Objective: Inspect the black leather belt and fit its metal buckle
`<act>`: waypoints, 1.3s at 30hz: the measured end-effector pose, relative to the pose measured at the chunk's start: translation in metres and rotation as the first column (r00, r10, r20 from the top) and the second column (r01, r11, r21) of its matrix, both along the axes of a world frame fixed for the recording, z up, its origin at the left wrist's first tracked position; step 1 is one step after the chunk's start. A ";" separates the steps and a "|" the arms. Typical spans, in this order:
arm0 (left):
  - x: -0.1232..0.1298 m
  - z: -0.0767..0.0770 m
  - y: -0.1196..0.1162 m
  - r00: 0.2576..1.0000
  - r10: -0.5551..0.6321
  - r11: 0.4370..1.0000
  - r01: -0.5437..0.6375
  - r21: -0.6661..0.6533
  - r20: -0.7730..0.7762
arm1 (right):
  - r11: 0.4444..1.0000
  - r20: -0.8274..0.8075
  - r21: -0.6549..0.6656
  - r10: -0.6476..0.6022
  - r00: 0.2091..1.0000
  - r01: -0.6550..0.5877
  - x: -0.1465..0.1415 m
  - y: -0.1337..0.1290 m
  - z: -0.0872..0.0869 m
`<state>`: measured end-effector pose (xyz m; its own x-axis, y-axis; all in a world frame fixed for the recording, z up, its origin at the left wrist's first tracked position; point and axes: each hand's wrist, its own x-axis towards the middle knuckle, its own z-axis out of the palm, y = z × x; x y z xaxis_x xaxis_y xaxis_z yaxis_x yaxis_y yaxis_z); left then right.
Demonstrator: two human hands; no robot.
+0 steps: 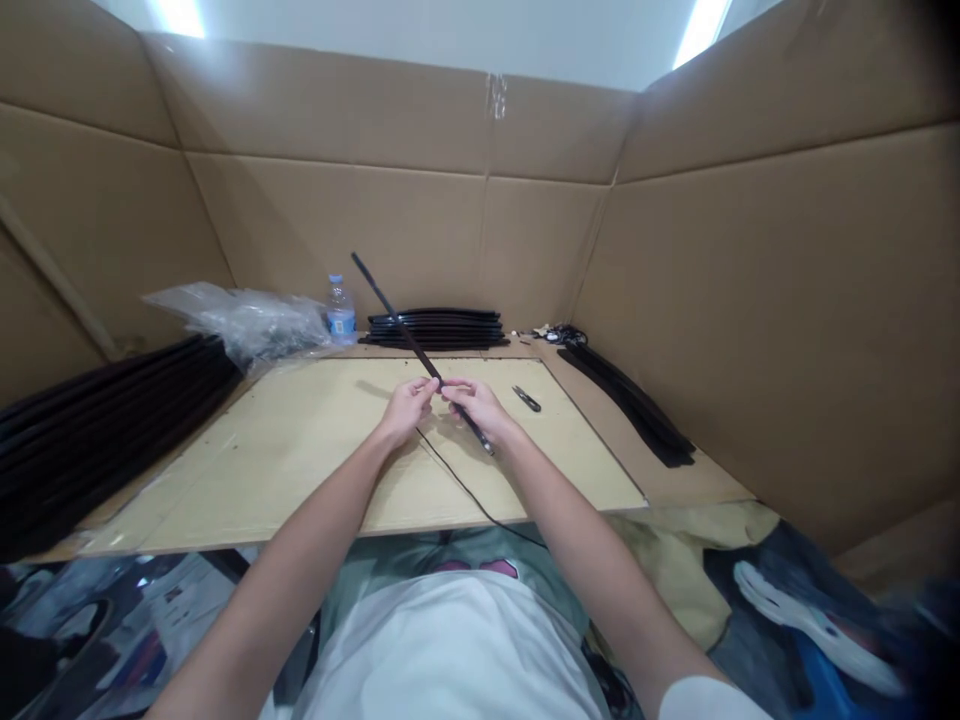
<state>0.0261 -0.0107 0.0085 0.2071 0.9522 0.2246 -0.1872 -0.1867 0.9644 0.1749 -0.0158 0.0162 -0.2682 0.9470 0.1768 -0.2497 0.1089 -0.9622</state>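
While left hand (410, 407) and right hand (475, 403) pinch black strip (413, 344) | blue bottle label (343, 326) is unreadable

A loosely creased white shirt (450, 650) covers the torso, its short right sleeve (705, 700) the same white. The left hand (409, 408), right hand (478, 402) and both forearms (600, 560) are bare. Below the board's (225, 480) near edge, pale green cloth (375, 558) surrounds two pink patches (499, 568), too small to identify.

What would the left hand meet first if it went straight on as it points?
Beyond the black strip at its fingertips, the left hand would probably meet the right hand, though depth between them is hard to judge.
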 end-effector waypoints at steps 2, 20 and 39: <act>0.000 0.000 -0.001 1.000 -0.008 1.000 0.008 0.003 -0.001 | 1.000 0.012 -0.010 0.007 1.000 -0.007 -0.001 -0.002 0.000; 0.001 0.001 -0.005 0.999 -0.048 0.998 0.047 0.044 0.004 | 1.000 -0.002 0.014 0.012 1.000 -0.012 -0.003 -0.008 0.006; -0.001 -0.004 0.002 0.996 0.058 0.997 -0.061 0.038 0.070 | 0.999 -0.015 0.034 0.017 1.000 -0.016 -0.001 -0.011 0.011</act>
<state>0.0253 -0.0091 0.0041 0.1332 0.9524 0.2741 -0.2402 -0.2373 0.9413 0.1736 -0.0264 0.0276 -0.2808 0.9358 0.2131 -0.2667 0.1372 -0.9540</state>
